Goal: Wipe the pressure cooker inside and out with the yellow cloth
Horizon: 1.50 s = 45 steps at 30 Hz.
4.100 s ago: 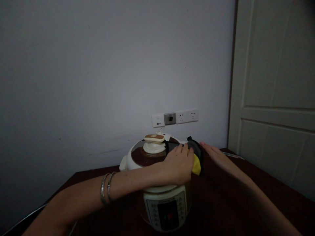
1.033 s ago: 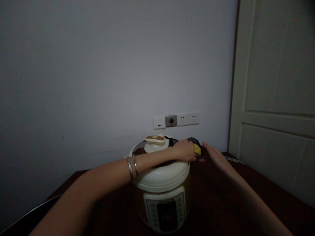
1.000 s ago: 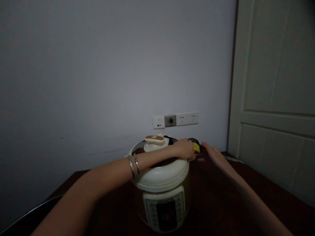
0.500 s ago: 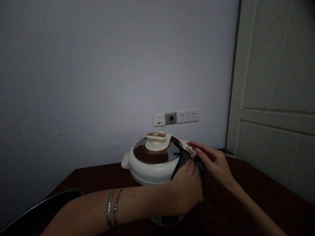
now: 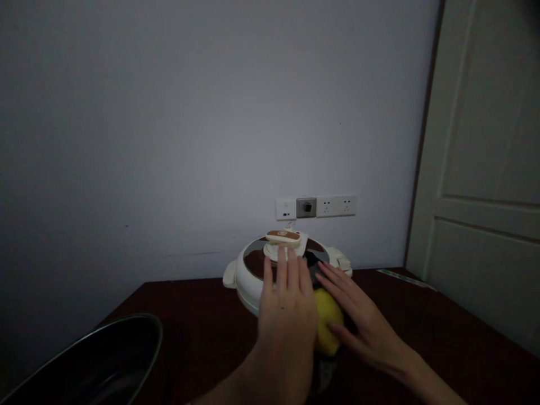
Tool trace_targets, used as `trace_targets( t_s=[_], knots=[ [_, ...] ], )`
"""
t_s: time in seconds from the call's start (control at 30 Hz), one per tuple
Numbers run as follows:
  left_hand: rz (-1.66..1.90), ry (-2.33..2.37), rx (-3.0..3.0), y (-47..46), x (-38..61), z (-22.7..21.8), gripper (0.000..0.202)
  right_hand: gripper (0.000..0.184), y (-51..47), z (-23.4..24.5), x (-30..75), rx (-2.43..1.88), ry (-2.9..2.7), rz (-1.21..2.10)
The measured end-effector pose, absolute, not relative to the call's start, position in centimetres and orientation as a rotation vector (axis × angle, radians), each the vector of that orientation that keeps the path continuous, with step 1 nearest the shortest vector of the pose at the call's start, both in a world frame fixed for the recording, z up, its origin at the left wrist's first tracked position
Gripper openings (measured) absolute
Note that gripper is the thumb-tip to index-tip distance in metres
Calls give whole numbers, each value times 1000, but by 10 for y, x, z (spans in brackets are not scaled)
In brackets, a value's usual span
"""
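A cream electric pressure cooker [image 5: 247,278] with a brown, mirror-like lid and a cream knob [image 5: 283,238] stands on a dark red-brown table [image 5: 202,332]. My left hand [image 5: 287,306] lies flat on the near side of the lid, fingers stretched toward the knob. My right hand [image 5: 358,315] rests beside it with fingers spread, pressing a yellow cloth [image 5: 327,323] that is bunched between both hands against the cooker's front. The cooker's body and panel are hidden behind my hands.
A large dark pan or wok [image 5: 97,365] sits at the lower left on the table. A row of wall sockets [image 5: 316,206] is behind the cooker. A cream door [image 5: 485,169] fills the right side. A thin pale strip [image 5: 407,279] lies near the door.
The view has shifted, so the cooker sits lower and further right. My left hand went from gripping the cloth at the lid's right edge to lying flat; the yellow cloth now shows between both hands.
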<state>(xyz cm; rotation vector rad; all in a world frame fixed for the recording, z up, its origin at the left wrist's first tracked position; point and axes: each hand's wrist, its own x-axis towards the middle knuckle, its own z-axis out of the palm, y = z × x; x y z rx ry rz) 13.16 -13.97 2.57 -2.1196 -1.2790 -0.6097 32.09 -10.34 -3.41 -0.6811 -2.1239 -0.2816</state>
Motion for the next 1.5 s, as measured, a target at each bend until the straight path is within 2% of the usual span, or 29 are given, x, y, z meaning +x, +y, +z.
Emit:
trace_targets(
  t_s=[0.07, 0.13, 0.27, 0.43, 0.53, 0.6, 0.77, 0.93, 1.1, 1.2, 1.4, 1.5],
  knots=[
    [-692, -1263, -2160, -150, 105, 32, 80, 72, -109, -31, 313, -706, -2184, -418],
    [-720, -1230, -2262, -159, 78, 38, 90, 76, -114, -28, 304, -709, -2197, -502],
    [-615, -1201, -2604, -158, 41, 44, 71, 68, -114, -29, 293, -596, -2173, -578],
    [-844, -1547, -2531, -115, 35, 32, 63, 50, -92, -36, 315, -466, -2110, -471],
    [-917, -1632, -2493, -91, 36, 23, 63, 34, -72, -40, 336, -614, -1905, -279],
    [-948, -1675, -2471, -82, 35, 18, 64, 30, -57, -37, 344, -817, -1723, -148],
    [-950, -1732, -2518, -75, 31, 10, 62, 33, -9, -2, 337, -1026, -1625, 5],
    [-975, -1664, -2533, -73, 30, 9, 60, 34, 41, 33, 309, -1048, -1838, 77],
    [-956, -1739, -2513, -75, 35, 12, 64, 30, 67, 45, 294, -1163, -1995, 78],
    [-1017, -1716, -2538, -76, 31, 13, 65, 38, 59, 47, 294, -1174, -2040, 120],
    [-1256, -1885, -2469, -58, -3, 11, 71, 33, -1, 49, 296, -800, -2195, 136],
    [-1360, -2042, -2390, -38, -13, 8, 69, 33, -8, 47, 300, -763, -2200, 181]
  ],
)
